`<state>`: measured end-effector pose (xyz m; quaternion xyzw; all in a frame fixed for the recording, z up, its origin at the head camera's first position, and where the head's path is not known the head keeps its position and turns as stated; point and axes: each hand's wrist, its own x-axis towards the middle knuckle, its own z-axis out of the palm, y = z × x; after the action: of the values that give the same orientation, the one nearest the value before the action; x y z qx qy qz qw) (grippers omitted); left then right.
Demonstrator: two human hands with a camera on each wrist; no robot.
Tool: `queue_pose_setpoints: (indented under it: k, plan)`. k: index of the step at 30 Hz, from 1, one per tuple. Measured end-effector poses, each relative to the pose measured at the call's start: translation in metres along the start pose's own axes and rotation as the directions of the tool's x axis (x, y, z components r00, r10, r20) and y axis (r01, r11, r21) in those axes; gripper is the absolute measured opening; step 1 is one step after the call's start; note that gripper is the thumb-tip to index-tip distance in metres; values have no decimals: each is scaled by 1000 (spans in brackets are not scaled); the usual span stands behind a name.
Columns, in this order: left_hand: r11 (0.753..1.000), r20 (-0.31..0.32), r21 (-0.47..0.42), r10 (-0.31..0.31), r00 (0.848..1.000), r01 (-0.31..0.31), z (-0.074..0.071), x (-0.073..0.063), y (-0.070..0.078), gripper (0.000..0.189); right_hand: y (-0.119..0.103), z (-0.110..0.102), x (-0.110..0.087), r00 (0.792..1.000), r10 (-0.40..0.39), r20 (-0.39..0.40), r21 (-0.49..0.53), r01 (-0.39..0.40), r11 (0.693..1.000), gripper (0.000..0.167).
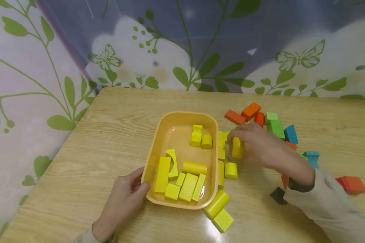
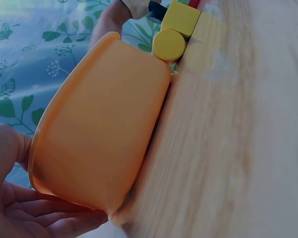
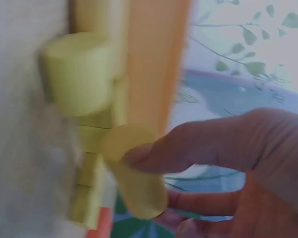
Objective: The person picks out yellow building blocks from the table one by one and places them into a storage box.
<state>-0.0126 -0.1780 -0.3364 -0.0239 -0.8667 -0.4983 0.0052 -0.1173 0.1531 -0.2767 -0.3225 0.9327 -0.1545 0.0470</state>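
The left hand (image 1: pixel 124 197) grips the orange tray (image 1: pixel 170 135) at its near left corner, thumb at the rim and fingers against the outer wall. The tray stands on the table (image 1: pixel 115 135). The right hand (image 1: pixel 261 145) pinches a yellow cylinder (image 3: pixel 139 173) between thumb and fingers, just outside the tray's right side.

Inside the tray, a yellow bridge-shaped block (image 1: pixel 196 135) and a short cylinder (image 1: pixel 206 141) stand side by side towards the far right. In the near half, a long yellow block (image 1: pixel 162 174) lies beside a curved piece (image 1: pixel 172 164), and a lying cylinder (image 1: pixel 194 167) sits just behind several yellow blocks (image 1: pixel 188 187).

Along the tray's outer right side runs a row of yellow pieces (image 1: pixel 221 153), with an upright short cylinder (image 1: pixel 230 170) just beside it. A thicker cylinder (image 1: pixel 217 204) and a yellow block (image 1: pixel 222 221) lie by the near right corner. Beyond and around the right arm are orange blocks (image 1: pixel 251 110), a red cylinder (image 1: pixel 259 119), green blocks (image 1: pixel 275 129) and blue blocks (image 1: pixel 291 134); a red block (image 1: pixel 354 185) lies farther right
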Motion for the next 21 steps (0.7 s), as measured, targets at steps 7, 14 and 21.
queue_pose_setpoints:
  k: [7,14,21]
  plan:
    - [1000,8,8,13,1000,-13,-2,1,1,43,-19,-6,2,969,-127,-210,243,177,954,47]
    - [1000,1,22,-21,1000,21,-2,1,-1,44,-60,22,33,961,-222,-162,257,258,931,41]
    - [1000,-12,-10,29,999,-30,0,0,-3,43,-78,45,64,960,-281,9,174,275,945,29]
